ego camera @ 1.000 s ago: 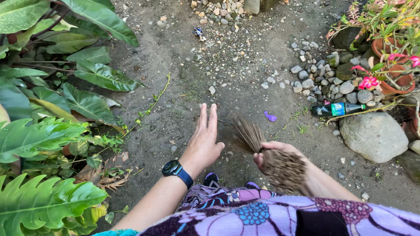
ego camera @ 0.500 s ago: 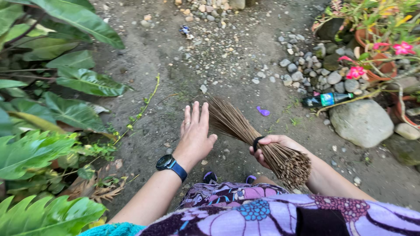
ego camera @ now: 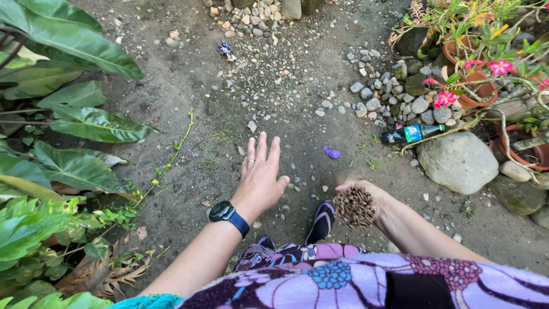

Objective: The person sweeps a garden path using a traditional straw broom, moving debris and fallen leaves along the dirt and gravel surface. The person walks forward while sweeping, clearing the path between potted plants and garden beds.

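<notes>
Stick broom [ego camera: 355, 207], a tight bundle of thin brown ribs, sits in the right hand [ego camera: 366, 191] with its cut butt end turned up toward the camera, so only the round cluster of stick ends shows; the sweeping end is hidden behind it. The right hand is closed around that bundle, over the dirt ground [ego camera: 286, 120] near the middle of the lower part of the path.

The left hand [ego camera: 260, 177] is spread wide and flat, palm down, fingers pointing up the path, holding nothing. A ring shows on one finger and a dark watch with a blue strap [ego camera: 229, 215] sits on the wrist. Whether the palm touches the soil cannot be told.

Below the hands a purple and black shoe [ego camera: 321, 220] points forward, beside the hem of a purple flowered garment [ego camera: 320, 274].

A small purple scrap [ego camera: 331, 153] lies on the ground just beyond the right hand. Farther right, a dark bottle with a green label [ego camera: 413, 133] lies on its side against a large grey rock [ego camera: 457, 162], with a heap of pebbles [ego camera: 394, 94] behind it and clay pots with pink flowers [ego camera: 483, 86] at the right edge. Broad green leaves [ego camera: 68, 114] fill the left edge.
</notes>
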